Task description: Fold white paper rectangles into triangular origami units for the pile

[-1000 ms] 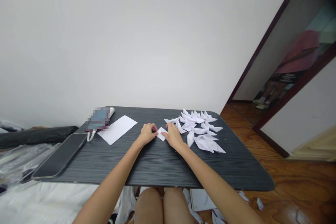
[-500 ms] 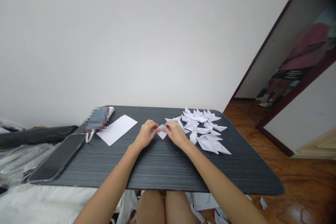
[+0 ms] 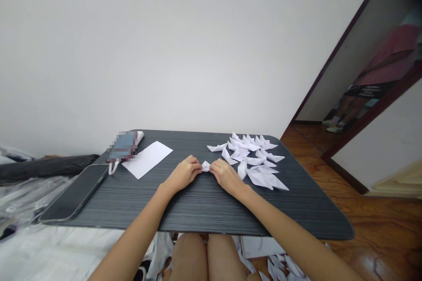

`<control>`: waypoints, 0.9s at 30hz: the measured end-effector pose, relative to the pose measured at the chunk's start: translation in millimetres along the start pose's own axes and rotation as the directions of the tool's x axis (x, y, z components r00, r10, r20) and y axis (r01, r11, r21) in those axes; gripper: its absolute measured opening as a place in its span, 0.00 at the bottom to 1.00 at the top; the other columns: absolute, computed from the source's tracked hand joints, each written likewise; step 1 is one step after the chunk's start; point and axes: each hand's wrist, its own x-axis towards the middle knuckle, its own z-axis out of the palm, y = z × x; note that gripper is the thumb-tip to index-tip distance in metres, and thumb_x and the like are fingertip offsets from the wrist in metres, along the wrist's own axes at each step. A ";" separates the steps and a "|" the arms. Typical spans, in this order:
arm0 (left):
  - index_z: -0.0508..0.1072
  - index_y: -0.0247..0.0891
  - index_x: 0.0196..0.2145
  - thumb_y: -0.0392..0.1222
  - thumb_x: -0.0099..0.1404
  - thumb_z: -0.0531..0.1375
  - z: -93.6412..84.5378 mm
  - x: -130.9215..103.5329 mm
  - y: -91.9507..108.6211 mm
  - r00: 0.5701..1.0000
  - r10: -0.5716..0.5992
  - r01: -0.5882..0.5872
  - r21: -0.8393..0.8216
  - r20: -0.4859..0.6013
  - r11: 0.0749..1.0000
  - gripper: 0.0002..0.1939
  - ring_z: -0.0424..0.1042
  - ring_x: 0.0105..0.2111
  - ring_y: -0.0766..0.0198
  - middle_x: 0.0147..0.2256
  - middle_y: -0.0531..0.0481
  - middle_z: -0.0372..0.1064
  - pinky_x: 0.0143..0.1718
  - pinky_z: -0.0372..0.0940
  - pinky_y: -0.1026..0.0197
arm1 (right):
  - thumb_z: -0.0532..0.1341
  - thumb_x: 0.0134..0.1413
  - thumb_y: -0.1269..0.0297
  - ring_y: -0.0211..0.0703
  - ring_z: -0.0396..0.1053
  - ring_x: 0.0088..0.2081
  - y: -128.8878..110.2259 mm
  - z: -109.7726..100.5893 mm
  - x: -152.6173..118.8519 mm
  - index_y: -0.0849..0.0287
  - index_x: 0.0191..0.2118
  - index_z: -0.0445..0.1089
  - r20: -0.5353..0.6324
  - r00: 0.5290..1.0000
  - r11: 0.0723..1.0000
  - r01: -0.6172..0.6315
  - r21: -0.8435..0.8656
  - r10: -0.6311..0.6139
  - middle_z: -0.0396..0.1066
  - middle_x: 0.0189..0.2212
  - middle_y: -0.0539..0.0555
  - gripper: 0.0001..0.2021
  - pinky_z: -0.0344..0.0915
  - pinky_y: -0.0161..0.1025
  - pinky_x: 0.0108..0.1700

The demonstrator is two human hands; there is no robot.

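Observation:
Between my two hands, above the middle of the dark table (image 3: 184, 210), a small folded white paper boat (image 3: 205, 166) shows a raised peak in its centre. My left hand (image 3: 187, 171) pinches its left end with thumb and fingers. Its right end is gripped by my right hand (image 3: 226, 174) in the same way. The fingertips hide both ends of the paper. Just right of my right hand lies a group of several finished-looking paper boats (image 3: 265, 178), some overlapping.
On the left lie white paper sheets (image 3: 150, 158), a blurred-out device (image 3: 122, 145) with a white cable, and a dark phone (image 3: 77, 193) at the table edge. Paper pieces (image 3: 277, 268) litter the floor. Beyond the doorway at right stands a person (image 3: 379, 74).
The paper was a flat diamond between my fingertips; now its ends are pulled apart into a low boat shape. My hands have moved slightly outward and downward.

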 end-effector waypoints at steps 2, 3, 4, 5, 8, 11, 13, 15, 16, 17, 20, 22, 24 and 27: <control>0.72 0.36 0.31 0.37 0.60 0.52 1.0 2.1 -1.7 0.999 -0.051 0.051 -0.042 0.009 0.998 0.09 0.61 0.34 0.63 0.30 0.47 0.66 0.37 0.58 0.62 | 0.50 0.54 0.71 0.40 0.60 0.34 2.4 -0.2 3.3 0.62 0.31 0.66 -0.003 0.999 0.995 -0.051 0.090 0.051 0.66 0.28 0.54 0.09 0.57 0.36 0.37; 0.72 0.36 0.31 0.38 0.59 0.52 1.3 3.4 -2.6 0.997 -0.076 0.076 -0.059 0.011 0.995 0.09 0.62 0.33 0.63 0.29 0.48 0.67 0.37 0.58 0.62 | 0.51 0.54 0.71 0.39 0.61 0.34 4.1 -0.5 5.5 0.62 0.31 0.67 0.001 0.997 0.988 -0.079 0.134 0.080 0.66 0.28 0.54 0.08 0.57 0.36 0.37; 0.72 0.36 0.30 0.38 0.59 0.53 1.6 4.5 -3.3 0.995 -0.098 0.098 -0.069 0.009 0.993 0.08 0.62 0.33 0.63 0.28 0.48 0.67 0.36 0.58 0.61 | 0.51 0.53 0.71 0.39 0.61 0.33 5.9 -0.9 7.8 0.62 0.31 0.67 0.010 0.994 0.979 -0.106 0.172 0.106 0.66 0.27 0.53 0.07 0.57 0.35 0.37; 0.72 0.36 0.30 0.38 0.59 0.53 1.9 5.3 -3.9 0.993 -0.115 0.115 -0.074 0.004 0.991 0.08 0.61 0.32 0.63 0.28 0.48 0.67 0.36 0.58 0.61 | 0.52 0.53 0.71 0.38 0.61 0.32 7.7 -1.3 9.9 0.62 0.31 0.67 0.026 0.992 0.971 -0.129 0.201 0.127 0.66 0.27 0.52 0.07 0.57 0.35 0.36; 0.72 0.36 0.28 0.39 0.59 0.53 2.5 5.3 -3.6 0.993 -0.119 0.118 -0.076 -0.013 0.990 0.09 0.61 0.32 0.63 0.28 0.48 0.66 0.36 0.58 0.61 | 0.53 0.51 0.71 0.36 0.61 0.30 10.9 -3.1 13.2 0.62 0.30 0.68 0.097 0.986 0.958 -0.155 0.241 0.135 0.65 0.25 0.51 0.06 0.57 0.34 0.34; 0.72 0.37 0.33 0.39 0.60 0.52 2.7 2.7 -0.3 0.998 -0.058 0.057 -0.100 -0.009 0.993 0.10 0.60 0.33 0.64 0.29 0.48 0.64 0.37 0.58 0.61 | 0.54 0.50 0.71 0.37 0.61 0.33 9.7 -4.1 9.9 0.61 0.33 0.68 0.093 0.990 0.962 -0.125 0.242 0.105 0.64 0.28 0.52 0.06 0.58 0.35 0.37; 0.70 0.37 0.37 0.39 0.60 0.51 2.9 0.7 3.0 1.000 -0.015 0.014 -0.112 -0.006 0.994 0.10 0.59 0.34 0.64 0.30 0.48 0.63 0.38 0.58 0.61 | 0.54 0.50 0.73 0.39 0.60 0.36 7.7 -4.2 5.6 0.61 0.37 0.67 0.046 0.995 0.969 -0.093 0.227 0.085 0.64 0.31 0.53 0.09 0.58 0.37 0.40; 0.70 0.37 0.38 0.38 0.60 0.51 3.0 -0.9 6.3 1.000 0.016 -0.017 -0.102 -0.006 0.995 0.11 0.59 0.35 0.63 0.32 0.47 0.63 0.39 0.58 0.60 | 0.53 0.50 0.75 0.40 0.60 0.39 6.1 -4.2 1.3 0.61 0.40 0.66 0.002 0.998 0.976 -0.068 0.207 0.069 0.63 0.33 0.54 0.11 0.58 0.38 0.42; 0.70 0.37 0.37 0.38 0.61 0.51 3.0 -1.7 7.9 1.000 0.029 -0.029 -0.093 -0.005 0.995 0.11 0.59 0.36 0.63 0.33 0.47 0.63 0.40 0.58 0.60 | 0.53 0.50 0.75 0.40 0.59 0.40 5.6 -4.2 -0.5 0.61 0.40 0.66 -0.011 0.998 0.978 -0.057 0.201 0.060 0.63 0.35 0.55 0.11 0.58 0.39 0.43; 0.71 0.37 0.37 0.38 0.61 0.50 2.9 -2.4 9.4 0.999 0.041 -0.041 -0.085 -0.005 0.996 0.11 0.59 0.37 0.63 0.35 0.46 0.62 0.41 0.58 0.59 | 0.53 0.49 0.76 0.40 0.59 0.40 5.4 -4.2 -2.1 0.61 0.40 0.66 -0.018 0.999 0.979 -0.047 0.199 0.051 0.62 0.36 0.55 0.11 0.58 0.39 0.44; 0.69 0.37 0.39 0.36 0.62 0.48 3.1 -4.0 13.0 0.998 0.069 -0.069 -0.077 0.000 0.995 0.13 0.59 0.39 0.63 0.38 0.46 0.62 0.43 0.57 0.59 | 0.52 0.50 0.76 0.41 0.59 0.42 6.1 -3.5 -5.3 0.61 0.38 0.68 -0.013 1.000 0.976 -0.021 0.218 0.025 0.62 0.37 0.56 0.11 0.59 0.40 0.45; 0.69 0.37 0.40 0.36 0.63 0.47 4.0 -4.1 14.4 0.997 0.078 -0.077 -0.073 0.009 0.994 0.13 0.59 0.39 0.63 0.39 0.45 0.62 0.43 0.58 0.59 | 0.52 0.50 0.76 0.41 0.59 0.42 7.1 -2.3 -6.1 0.60 0.38 0.68 -0.010 1.000 0.972 -0.016 0.236 0.019 0.63 0.37 0.56 0.11 0.59 0.41 0.45; 0.69 0.37 0.39 0.36 0.62 0.47 5.9 -3.3 14.6 0.998 0.066 -0.065 -0.061 0.006 0.996 0.13 0.59 0.39 0.63 0.38 0.45 0.62 0.42 0.58 0.59 | 0.52 0.50 0.75 0.41 0.60 0.42 8.4 -0.7 -5.6 0.60 0.36 0.69 -0.021 0.999 0.967 -0.028 0.254 0.035 0.64 0.36 0.56 0.10 0.59 0.41 0.44; 0.71 0.36 0.34 0.37 0.62 0.48 9.9 -0.9 12.2 0.999 -0.010 0.008 -0.068 -0.034 0.998 0.13 0.60 0.36 0.63 0.34 0.46 0.63 0.39 0.59 0.60 | 0.54 0.51 0.72 0.39 0.62 0.37 10.4 1.2 -2.3 0.61 0.30 0.69 -0.042 0.994 0.950 -0.081 0.300 0.098 0.65 0.32 0.54 0.07 0.59 0.39 0.41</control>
